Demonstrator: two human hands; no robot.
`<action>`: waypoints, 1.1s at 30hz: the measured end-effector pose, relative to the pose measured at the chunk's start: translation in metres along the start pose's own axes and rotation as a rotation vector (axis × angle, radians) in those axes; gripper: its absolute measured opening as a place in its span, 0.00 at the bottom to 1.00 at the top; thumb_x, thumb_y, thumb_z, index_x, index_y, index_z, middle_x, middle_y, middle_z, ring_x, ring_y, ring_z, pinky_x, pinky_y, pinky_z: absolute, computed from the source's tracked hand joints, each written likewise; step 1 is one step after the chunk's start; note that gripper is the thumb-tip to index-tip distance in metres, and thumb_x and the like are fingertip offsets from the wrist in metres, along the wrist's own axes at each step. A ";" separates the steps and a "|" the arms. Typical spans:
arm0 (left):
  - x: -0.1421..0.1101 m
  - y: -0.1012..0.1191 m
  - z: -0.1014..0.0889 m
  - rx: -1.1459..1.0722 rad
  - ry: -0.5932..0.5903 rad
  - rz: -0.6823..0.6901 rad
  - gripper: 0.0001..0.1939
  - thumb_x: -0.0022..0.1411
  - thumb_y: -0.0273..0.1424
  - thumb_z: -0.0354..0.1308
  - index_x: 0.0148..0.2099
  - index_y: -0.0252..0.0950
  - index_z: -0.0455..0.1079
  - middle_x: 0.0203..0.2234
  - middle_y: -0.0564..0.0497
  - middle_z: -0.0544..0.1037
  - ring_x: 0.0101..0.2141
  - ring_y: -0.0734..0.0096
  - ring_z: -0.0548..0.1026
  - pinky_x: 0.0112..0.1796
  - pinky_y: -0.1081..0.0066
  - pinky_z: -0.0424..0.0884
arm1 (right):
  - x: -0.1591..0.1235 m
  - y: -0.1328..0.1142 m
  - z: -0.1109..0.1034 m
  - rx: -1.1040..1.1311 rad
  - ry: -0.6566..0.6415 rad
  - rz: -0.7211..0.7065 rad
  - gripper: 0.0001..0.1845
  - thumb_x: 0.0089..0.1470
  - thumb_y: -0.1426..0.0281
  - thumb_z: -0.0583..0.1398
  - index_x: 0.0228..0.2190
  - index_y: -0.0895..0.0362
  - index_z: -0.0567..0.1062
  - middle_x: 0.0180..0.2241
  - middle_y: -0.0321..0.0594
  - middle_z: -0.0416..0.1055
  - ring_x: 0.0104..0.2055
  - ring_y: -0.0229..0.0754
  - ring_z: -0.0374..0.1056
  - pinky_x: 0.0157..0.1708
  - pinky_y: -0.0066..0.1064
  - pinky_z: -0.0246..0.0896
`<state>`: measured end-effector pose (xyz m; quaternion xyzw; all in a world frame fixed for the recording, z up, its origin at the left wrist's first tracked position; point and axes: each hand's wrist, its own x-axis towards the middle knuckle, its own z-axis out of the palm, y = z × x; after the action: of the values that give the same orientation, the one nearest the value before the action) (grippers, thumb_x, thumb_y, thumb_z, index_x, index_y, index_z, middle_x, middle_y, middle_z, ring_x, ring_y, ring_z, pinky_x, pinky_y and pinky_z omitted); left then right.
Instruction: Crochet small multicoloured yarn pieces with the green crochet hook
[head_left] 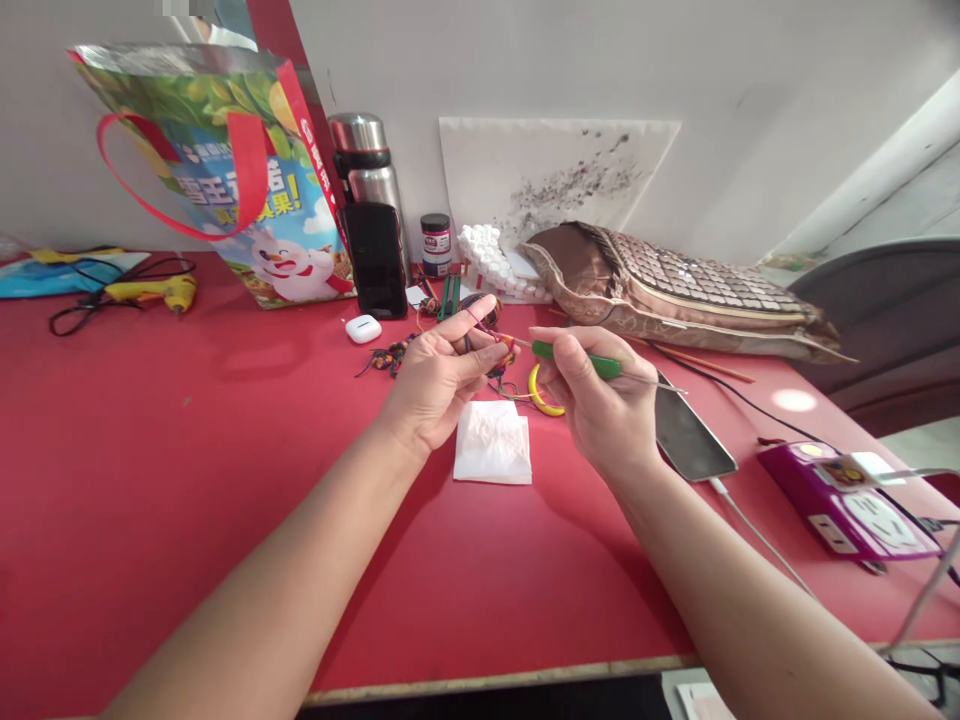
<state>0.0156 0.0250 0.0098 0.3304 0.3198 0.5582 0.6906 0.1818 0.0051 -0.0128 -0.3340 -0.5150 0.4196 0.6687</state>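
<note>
My left hand hovers over the red table, its fingers pinched on a small piece of multicoloured yarn work, with yarn looped over the raised forefinger. My right hand is closed round a crochet hook with a green handle; the metal tip points left into the yarn piece. More multicoloured yarn trails on the table behind the left hand. A yellow ring lies under the hands, and a folded white tissue lies just below them.
At the back stand a printed shopping bag, a steel flask, a black phone, a small jar and a brown cushion. A white earbud case, a phone on a cable and a purple power strip lie nearby.
</note>
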 end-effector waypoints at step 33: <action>0.004 0.004 -0.004 0.040 -0.017 0.151 0.30 0.51 0.18 0.79 0.56 0.40 0.84 0.27 0.60 0.82 0.34 0.77 0.84 0.41 0.76 0.75 | 0.004 -0.003 -0.002 0.105 0.010 -0.051 0.15 0.57 0.54 0.75 0.35 0.52 0.89 0.19 0.30 0.71 0.18 0.30 0.56 0.18 0.28 0.49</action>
<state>0.0107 0.0296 0.0105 0.3721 0.2990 0.5994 0.6425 0.1849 0.0076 -0.0085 -0.2875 -0.4972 0.4269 0.6985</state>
